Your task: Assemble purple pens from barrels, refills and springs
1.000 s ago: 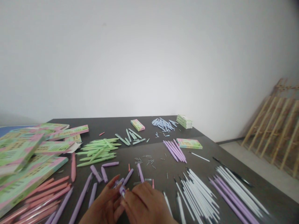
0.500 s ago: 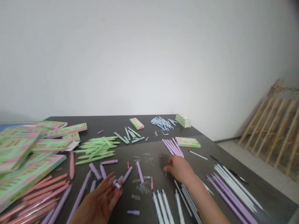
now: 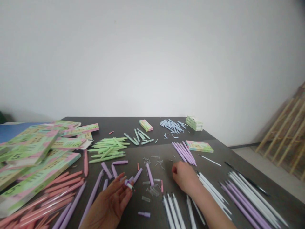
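Note:
My left hand (image 3: pixel 111 200) rests palm up at the table's near edge, fingers curled lightly round a short purple pen piece (image 3: pixel 129 184) with a white and dark tip. My right hand (image 3: pixel 184 177) reaches out over the dark table (image 3: pixel 166 152), fingers closed in a pinch near tiny metal springs (image 3: pixel 158 163); what it pinches is too small to make out. Clear plastic bits (image 3: pixel 151 190) and purple pen barrels (image 3: pixel 149 174) lie between the two hands. White refills (image 3: pixel 177 213) sit below my right forearm.
Stacked pink-green boxes (image 3: pixel 30 159) and pink pens (image 3: pixel 59 190) lie left. Green pens (image 3: pixel 107 149) and grey-green parts (image 3: pixel 139 137) sit mid-table, blue parts (image 3: pixel 172 125) and small boxes (image 3: pixel 194 123) far back. Purple pens (image 3: pixel 184 152) and white and purple refills (image 3: pixel 250 200) lie right. A wooden rack (image 3: pixel 286 140) leans by the wall.
My right hand left the left hand and reached out to the springs in the middle of the table. The left hand turned palm up, still holding the purple piece. The view shifted slightly left.

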`<state>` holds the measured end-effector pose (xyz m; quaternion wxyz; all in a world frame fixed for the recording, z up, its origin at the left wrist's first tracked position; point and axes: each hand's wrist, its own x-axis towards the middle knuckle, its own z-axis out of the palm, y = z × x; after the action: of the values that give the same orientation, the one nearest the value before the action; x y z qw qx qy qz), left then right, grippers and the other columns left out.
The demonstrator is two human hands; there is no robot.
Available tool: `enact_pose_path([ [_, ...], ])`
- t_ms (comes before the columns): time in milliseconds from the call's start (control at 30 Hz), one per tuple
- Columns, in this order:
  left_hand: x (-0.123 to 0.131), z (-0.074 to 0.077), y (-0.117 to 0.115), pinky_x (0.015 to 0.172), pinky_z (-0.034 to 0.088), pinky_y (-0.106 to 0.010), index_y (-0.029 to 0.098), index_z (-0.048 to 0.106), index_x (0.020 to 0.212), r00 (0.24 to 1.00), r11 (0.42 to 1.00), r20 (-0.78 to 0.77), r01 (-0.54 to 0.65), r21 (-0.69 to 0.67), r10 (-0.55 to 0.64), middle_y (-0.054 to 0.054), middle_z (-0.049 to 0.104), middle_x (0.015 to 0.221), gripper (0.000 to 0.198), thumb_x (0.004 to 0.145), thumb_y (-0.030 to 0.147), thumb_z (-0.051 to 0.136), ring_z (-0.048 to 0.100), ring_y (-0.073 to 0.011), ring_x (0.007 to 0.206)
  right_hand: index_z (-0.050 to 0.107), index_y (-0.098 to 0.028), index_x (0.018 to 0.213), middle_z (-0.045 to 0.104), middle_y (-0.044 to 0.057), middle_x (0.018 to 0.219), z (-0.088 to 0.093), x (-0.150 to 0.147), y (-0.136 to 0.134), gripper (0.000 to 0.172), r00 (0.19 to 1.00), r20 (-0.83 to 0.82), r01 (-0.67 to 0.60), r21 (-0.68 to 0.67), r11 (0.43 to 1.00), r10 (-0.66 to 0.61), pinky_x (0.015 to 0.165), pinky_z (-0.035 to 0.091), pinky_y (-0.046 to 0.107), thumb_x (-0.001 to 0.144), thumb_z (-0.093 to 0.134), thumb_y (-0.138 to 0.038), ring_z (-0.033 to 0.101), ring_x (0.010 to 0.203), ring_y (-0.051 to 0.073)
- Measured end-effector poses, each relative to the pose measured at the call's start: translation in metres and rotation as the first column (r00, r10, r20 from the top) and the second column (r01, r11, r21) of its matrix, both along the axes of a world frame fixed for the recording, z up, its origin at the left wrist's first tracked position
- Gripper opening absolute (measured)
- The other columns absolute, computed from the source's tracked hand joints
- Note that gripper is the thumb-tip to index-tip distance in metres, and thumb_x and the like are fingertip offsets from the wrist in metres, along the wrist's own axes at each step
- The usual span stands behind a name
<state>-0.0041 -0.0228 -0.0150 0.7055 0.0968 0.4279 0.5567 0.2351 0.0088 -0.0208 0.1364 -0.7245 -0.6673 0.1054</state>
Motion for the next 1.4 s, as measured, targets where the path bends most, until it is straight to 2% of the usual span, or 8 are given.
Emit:
enact_pose_path([
  [133,0.001,-0.002,-0.001,0.053,0.057,-0.021,0.013,0.051,0.093,1.000,1.000,0.013,-0.005,0.002,0.005,-0.005,0.064,0.075,0.023,0.076,-0.004,0.051,0.066,-0.0129,0.058,0.065,-0.020,0.084,0.069,0.001,0.078,0.023,-0.032,-0.029,0.016,0.905,-0.302,-0.207,0.301,0.931,0.299,0.061,0.048,0.017,0.081,0.050,-0.014,0.064,0.067,0.011],
  [267,0.001,-0.007,0.000,0.052,0.056,-0.022,0.013,0.050,0.092,0.999,1.000,0.025,0.031,-0.001,-0.031,-0.007,0.065,0.073,0.019,0.078,0.000,0.052,0.066,-0.0139,0.057,0.063,-0.019,0.082,0.069,0.002,0.079,0.031,-0.062,-0.055,0.018,0.645,-0.301,-0.273,0.768,0.579,0.703,0.064,0.052,0.017,0.074,0.056,-0.004,0.065,0.070,0.012],
  [333,0.001,-0.009,0.000,0.053,0.056,-0.022,0.013,0.049,0.093,0.999,0.999,0.026,0.035,0.014,-0.036,-0.008,0.065,0.074,0.022,0.076,-0.001,0.054,0.067,-0.0144,0.059,0.062,-0.019,0.087,0.070,0.003,0.079,0.029,-0.070,-0.060,0.026,0.636,-0.201,-0.265,0.850,0.455,0.745,0.066,0.053,0.017,0.070,0.057,0.001,0.066,0.071,0.012],
  [400,0.001,-0.010,0.000,0.054,0.056,-0.022,0.013,0.049,0.094,1.000,1.000,0.022,0.020,0.016,-0.021,-0.008,0.066,0.073,0.024,0.076,-0.002,0.054,0.067,-0.0143,0.059,0.062,-0.018,0.089,0.070,0.004,0.079,0.025,-0.074,-0.061,0.028,0.662,-0.157,-0.244,0.880,0.409,0.733,0.065,0.054,0.017,0.070,0.056,0.001,0.066,0.070,0.012],
  [767,0.003,-0.008,-0.003,0.051,0.055,-0.021,0.015,0.048,0.094,0.999,1.000,0.051,-0.013,0.002,0.012,-0.005,0.066,0.069,0.024,0.077,-0.001,0.054,0.065,-0.0119,0.054,0.058,-0.019,0.094,0.070,0.004,0.077,0.014,-0.087,-0.067,0.017,0.734,-0.126,-0.198,0.901,0.387,0.667,0.070,0.053,0.017,0.081,0.052,-0.009,0.067,0.070,0.010],
  [933,0.004,-0.009,-0.005,0.052,0.055,-0.022,0.016,0.048,0.094,0.999,1.000,0.038,-0.004,0.006,0.004,-0.006,0.066,0.070,0.026,0.076,-0.001,0.054,0.066,-0.0127,0.056,0.055,-0.018,0.100,0.071,0.005,0.081,0.016,-0.083,-0.064,0.021,0.719,-0.041,-0.299,0.883,0.361,0.694,0.073,0.052,0.017,0.082,0.052,-0.009,0.067,0.075,0.011],
  [1133,0.007,-0.011,-0.006,0.055,0.055,-0.023,0.016,0.048,0.097,0.999,0.999,0.037,0.020,0.043,-0.021,-0.007,0.067,0.073,0.032,0.072,-0.002,0.058,0.066,-0.0133,0.057,0.054,-0.018,0.105,0.071,0.004,0.085,0.009,-0.084,-0.061,0.024,0.744,-0.033,-0.362,0.820,0.443,0.667,0.071,0.052,0.018,0.083,0.050,-0.011,0.067,0.078,0.012],
  [1400,0.008,-0.010,-0.006,0.053,0.055,-0.024,0.014,0.048,0.096,0.998,0.999,0.042,0.035,0.022,-0.036,-0.008,0.066,0.071,0.026,0.075,-0.001,0.055,0.066,-0.0144,0.056,0.049,-0.020,0.111,0.069,0.005,0.091,0.002,-0.085,-0.060,0.029,0.736,-0.030,-0.399,0.788,0.469,0.677,0.072,0.052,0.022,0.083,0.049,-0.012,0.065,0.082,0.014],
])
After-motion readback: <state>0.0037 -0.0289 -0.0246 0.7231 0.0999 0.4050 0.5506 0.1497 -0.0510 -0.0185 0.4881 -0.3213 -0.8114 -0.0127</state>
